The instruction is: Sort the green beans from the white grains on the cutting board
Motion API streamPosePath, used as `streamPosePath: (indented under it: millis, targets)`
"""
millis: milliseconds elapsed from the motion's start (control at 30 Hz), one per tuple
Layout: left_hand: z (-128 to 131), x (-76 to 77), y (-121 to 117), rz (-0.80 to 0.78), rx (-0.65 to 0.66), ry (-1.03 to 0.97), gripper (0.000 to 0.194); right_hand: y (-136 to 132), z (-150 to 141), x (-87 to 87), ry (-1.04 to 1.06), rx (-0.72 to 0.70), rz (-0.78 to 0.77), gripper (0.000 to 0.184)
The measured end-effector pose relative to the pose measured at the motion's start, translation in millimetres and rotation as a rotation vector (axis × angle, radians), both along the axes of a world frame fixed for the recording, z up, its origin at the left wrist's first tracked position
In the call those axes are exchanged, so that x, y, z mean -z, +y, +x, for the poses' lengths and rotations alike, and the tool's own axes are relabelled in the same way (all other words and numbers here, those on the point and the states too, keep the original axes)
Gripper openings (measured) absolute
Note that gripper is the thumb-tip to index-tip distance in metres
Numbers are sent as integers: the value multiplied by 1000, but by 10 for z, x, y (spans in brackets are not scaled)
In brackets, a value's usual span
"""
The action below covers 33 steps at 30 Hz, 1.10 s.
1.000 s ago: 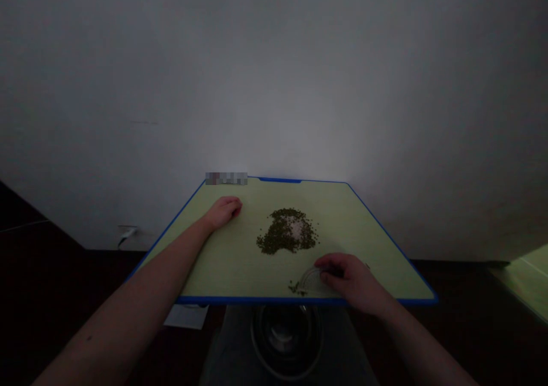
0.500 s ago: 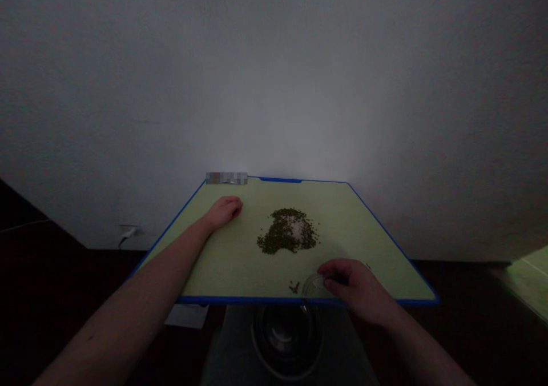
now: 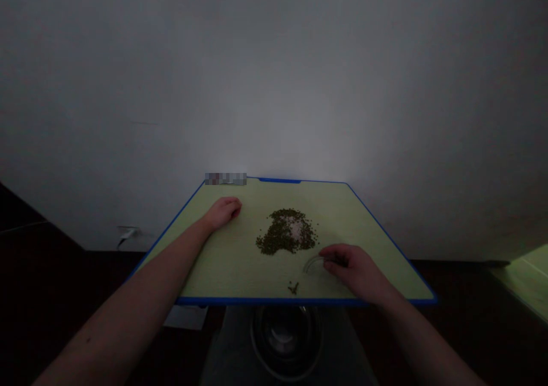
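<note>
On the left of the pale board table, my left hand (image 3: 225,211) rests with its fingers curled into a loose fist, and nothing shows in it. My right hand (image 3: 351,267) pinches the edge of a clear, round-rimmed dish (image 3: 314,262), low over the near right part of the table; its far side is hidden behind the fingers. Beyond it lies a spread pile of small green-brown beans (image 3: 278,234), with a patch of pale grains (image 3: 296,229) on its right half. A few loose beans (image 3: 293,288) sit near the front edge.
The table (image 3: 240,272) has a blue rim and stands against a grey wall (image 3: 282,89). A shiny metal bowl (image 3: 286,340) is below its front edge, over my lap. A pale sheet (image 3: 186,317) lies lower left. A plug with a cable (image 3: 127,235) is at the wall.
My right hand has moved the clear dish away from the front edge, up toward the pile and past the few loose beans. My left hand has stayed in place.
</note>
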<state>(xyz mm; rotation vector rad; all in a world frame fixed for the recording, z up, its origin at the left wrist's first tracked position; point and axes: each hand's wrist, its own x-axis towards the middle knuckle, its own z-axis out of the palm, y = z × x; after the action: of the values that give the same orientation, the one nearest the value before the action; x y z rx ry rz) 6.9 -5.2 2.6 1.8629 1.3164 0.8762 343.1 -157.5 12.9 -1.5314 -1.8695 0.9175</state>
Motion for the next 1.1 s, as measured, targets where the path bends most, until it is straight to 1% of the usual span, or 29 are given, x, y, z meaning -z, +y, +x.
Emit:
streamPosePath:
  millis: [100,200,467,733,900,1100]
  targets:
    - [3,7,-1,-17,-6,-13,25,69,-24,65,-3,-11,-5,27]
    - [9,5,-5,-13,-10,-13,25,71,-63,105,-14,-31,-2,28]
    - [12,-12,-8,-9,-15,13,25,-46,-123,-11,-53,-64,-9,26]
    - [13,-17,-2,-20,-20,14,27,-117,-112,4,6,-72,-56,24]
    - [-6,17,26,-5,-16,17,26,-139,-96,-13,9,-81,-85,25]
    - [-13,21,31,5,-19,33,27,-150,-88,-18,37,-91,-73,25]
